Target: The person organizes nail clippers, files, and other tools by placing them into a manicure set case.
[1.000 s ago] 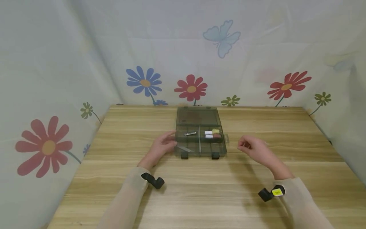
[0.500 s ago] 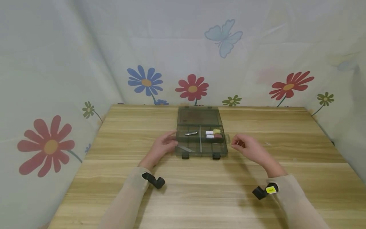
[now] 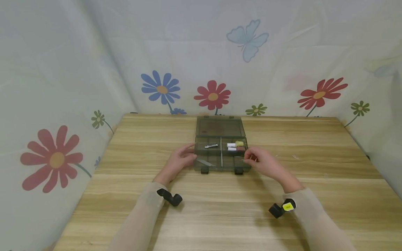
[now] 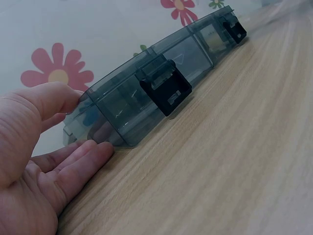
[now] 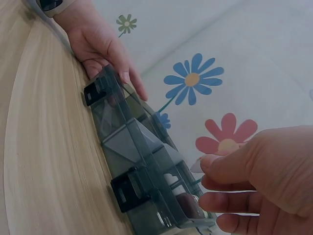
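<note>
A dark see-through plastic organizer box [image 3: 221, 170] lies on the table, lid [image 3: 221, 126] thrown back. Inside are a metal nail clipper [image 3: 211, 146] at back left, two white-capped small bottles, one yellow [image 3: 239, 143] and one dark red [image 3: 240, 149], at back right, and a flat pale strip [image 3: 205, 162] at front left. My left hand [image 3: 179, 160] touches the box's left end with fairly straight fingers, thumb apart. Over the right end, my right hand [image 3: 262, 161] pinches a small whitish, see-through piece [image 5: 196, 166] between thumb and finger; its kind is unclear.
Small clear pieces [image 3: 295, 157] lie on the wooden table [image 3: 220, 209] right of the box. Two black latches, one at front left [image 3: 205, 170], jut from the box's front wall. A flower-printed curtain [image 3: 276, 62] hangs behind the table.
My right hand has moved left from beside the box to over its front right compartment, still pinching. The left hand stays at the box's left end.
</note>
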Demonstrator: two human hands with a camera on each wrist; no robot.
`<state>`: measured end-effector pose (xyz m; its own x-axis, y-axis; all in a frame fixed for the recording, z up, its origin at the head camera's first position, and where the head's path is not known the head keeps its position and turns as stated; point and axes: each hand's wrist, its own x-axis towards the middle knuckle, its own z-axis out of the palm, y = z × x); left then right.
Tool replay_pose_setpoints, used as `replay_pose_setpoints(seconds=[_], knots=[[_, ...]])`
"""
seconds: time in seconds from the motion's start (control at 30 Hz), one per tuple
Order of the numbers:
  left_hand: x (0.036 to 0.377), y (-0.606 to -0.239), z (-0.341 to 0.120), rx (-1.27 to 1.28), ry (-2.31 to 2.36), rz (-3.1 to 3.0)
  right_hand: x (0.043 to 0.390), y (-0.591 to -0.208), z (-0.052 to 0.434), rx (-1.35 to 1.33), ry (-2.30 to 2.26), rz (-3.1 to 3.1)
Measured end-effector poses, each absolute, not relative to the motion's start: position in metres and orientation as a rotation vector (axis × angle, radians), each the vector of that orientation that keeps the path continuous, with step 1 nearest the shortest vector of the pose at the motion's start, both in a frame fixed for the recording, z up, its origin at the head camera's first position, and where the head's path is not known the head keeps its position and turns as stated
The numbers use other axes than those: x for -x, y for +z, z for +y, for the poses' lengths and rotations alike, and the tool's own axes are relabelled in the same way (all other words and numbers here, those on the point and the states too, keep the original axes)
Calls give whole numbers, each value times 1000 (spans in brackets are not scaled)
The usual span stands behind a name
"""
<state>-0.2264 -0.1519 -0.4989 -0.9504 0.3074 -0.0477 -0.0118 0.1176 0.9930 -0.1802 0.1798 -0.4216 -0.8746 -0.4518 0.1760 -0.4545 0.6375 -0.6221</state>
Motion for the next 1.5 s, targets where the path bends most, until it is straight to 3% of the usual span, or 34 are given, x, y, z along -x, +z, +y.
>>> replay_pose_setpoints(seconds=[0.67,0.9,1.5], knots=[[226,-498,-151,-312,1917,2124,195,-428,146,-822,1120,-2861],[220,-477,-150,-342,1896,2120,200,-423,143,-786,1188,-2872],[228,-499,-150,-342,1920,2178,189,-426,186,-677,1180,-2841]])
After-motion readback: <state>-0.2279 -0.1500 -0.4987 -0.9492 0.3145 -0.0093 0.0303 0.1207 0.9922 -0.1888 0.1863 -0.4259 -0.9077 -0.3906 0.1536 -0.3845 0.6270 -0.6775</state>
